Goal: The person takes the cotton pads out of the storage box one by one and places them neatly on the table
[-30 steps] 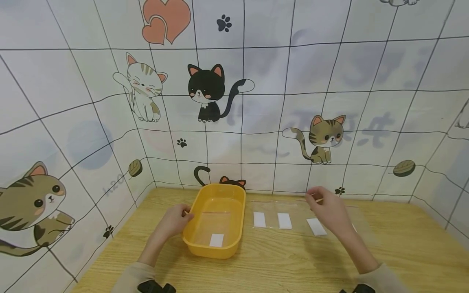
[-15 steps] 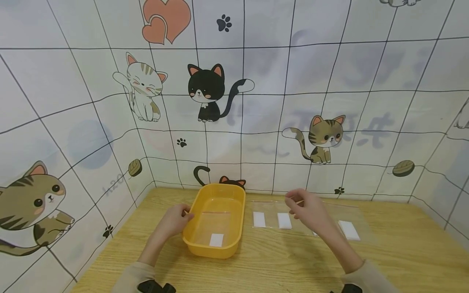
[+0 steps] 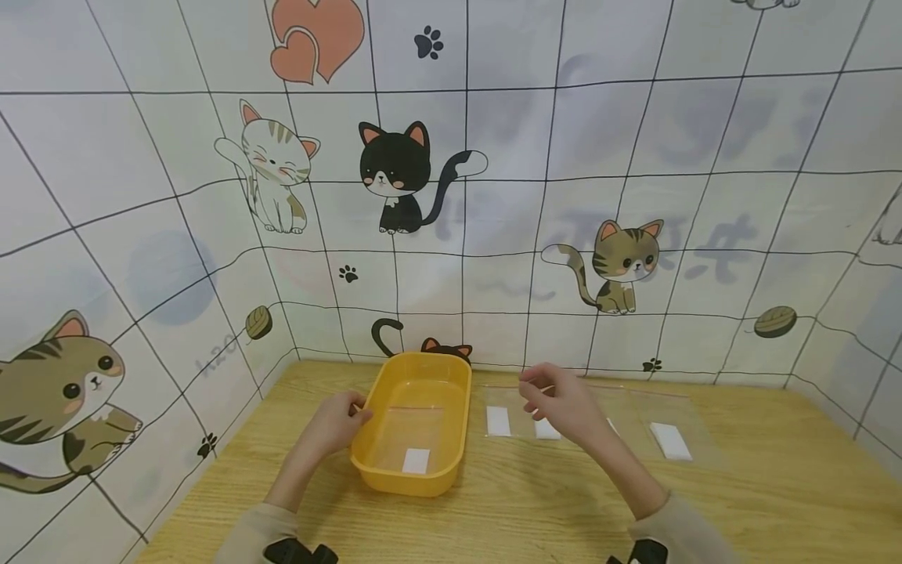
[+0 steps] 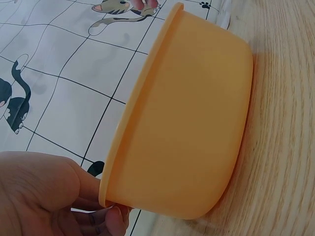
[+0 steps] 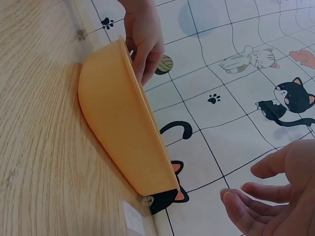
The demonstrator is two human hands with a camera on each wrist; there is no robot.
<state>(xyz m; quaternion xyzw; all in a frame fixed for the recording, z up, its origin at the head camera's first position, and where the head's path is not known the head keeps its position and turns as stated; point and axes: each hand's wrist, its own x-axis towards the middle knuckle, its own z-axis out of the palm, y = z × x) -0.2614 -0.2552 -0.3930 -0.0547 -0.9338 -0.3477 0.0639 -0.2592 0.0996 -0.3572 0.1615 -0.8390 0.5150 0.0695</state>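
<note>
My left hand (image 3: 340, 421) grips the left rim of a yellow plastic basin (image 3: 461, 423), thumb over the edge, as the left wrist view also shows. Inside the basin lies a clear zip bag with a white card (image 3: 416, 460). Above the row of clear bags hovers my right hand (image 3: 564, 403), its fingers loosely bent and apart; the right wrist view shows nothing between thumb and fingers (image 5: 236, 209). Beneath and beside it lie flat clear zip bags, each with a white card: one card (image 3: 498, 421) at the left, another (image 3: 546, 429) partly covered by the hand, and one (image 3: 670, 442) at the right.
The light wooden table (image 3: 493, 517) carries everything. Behind it and at the left stands a wall covering (image 3: 507, 211) printed with cats and grid lines, close to the basin's far end. The bags lie in a row to the basin's right.
My right hand has moved left across the row of bags, uncovering the rightmost card and partly covering another. The left hand and the basin have stayed in place.
</note>
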